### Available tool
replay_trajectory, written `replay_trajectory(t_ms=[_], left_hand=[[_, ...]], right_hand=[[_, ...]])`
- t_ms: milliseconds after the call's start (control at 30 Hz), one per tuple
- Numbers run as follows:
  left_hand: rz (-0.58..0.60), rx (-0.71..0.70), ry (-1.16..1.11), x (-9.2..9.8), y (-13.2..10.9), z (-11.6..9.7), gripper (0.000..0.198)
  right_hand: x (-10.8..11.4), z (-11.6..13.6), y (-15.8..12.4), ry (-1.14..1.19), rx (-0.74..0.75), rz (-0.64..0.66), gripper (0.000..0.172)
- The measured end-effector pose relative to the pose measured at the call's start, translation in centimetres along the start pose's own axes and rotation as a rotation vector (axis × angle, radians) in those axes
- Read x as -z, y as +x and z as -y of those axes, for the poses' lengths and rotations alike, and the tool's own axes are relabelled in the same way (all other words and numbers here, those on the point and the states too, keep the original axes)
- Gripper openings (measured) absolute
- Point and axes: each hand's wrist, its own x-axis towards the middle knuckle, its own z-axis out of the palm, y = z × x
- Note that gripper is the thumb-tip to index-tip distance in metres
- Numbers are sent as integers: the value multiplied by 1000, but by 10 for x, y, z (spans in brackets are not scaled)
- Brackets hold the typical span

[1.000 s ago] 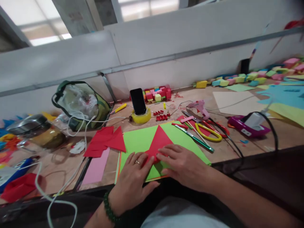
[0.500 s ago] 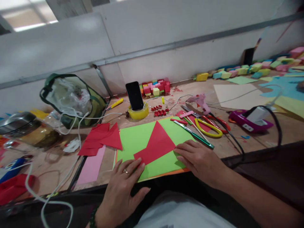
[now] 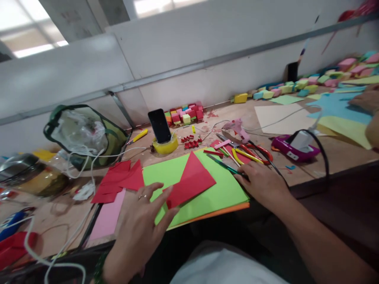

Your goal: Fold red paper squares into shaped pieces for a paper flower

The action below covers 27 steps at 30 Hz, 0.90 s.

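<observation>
A folded red paper [image 3: 192, 181] lies on a light green sheet [image 3: 220, 193] at the desk's near edge. My left hand [image 3: 142, 225] rests flat on the green sheet with fingers spread, its fingertips at the red paper's lower left corner. My right hand [image 3: 262, 181] is off the sheet's right edge, fingers drawn together on the near end of a green-handled tool [image 3: 225, 166]. Yellow-handled scissors [image 3: 245, 156] and red-handled scissors [image 3: 260, 150] lie just beyond that hand.
Red paper triangles [image 3: 118, 179] and a pink strip [image 3: 108, 215] lie at left. A phone [image 3: 160, 125] stands in a yellow tape roll [image 3: 166, 148]. Also here: pink glue gun [image 3: 237, 128], purple device [image 3: 296, 148] with black cable, green bag [image 3: 85, 134], paper cubes [image 3: 183, 114], another person's hand [image 3: 364, 100].
My hands have come off the red paper and moved apart. The right hand went right to the green-handled tool. The left hand slid back to the paper's lower left corner. The view shifted.
</observation>
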Motion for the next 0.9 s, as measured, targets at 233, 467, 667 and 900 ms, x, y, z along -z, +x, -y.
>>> replay_trajectory(t_ms=[233, 467, 667, 900], left_hand=[[164, 74, -23, -41, 51, -23, 48], [247, 165, -193, -46, 54, -18, 36], [307, 163, -185, -39, 63, -10, 57], [465, 149, -312, -33, 70, -5, 42]], right_hand=[[26, -22, -25, 115, -168, -95, 25], [36, -32, -45, 536, -146, -40, 22], [24, -33, -48, 543, -194, 31, 28], [20, -29, -45, 472, -129, 45, 27]])
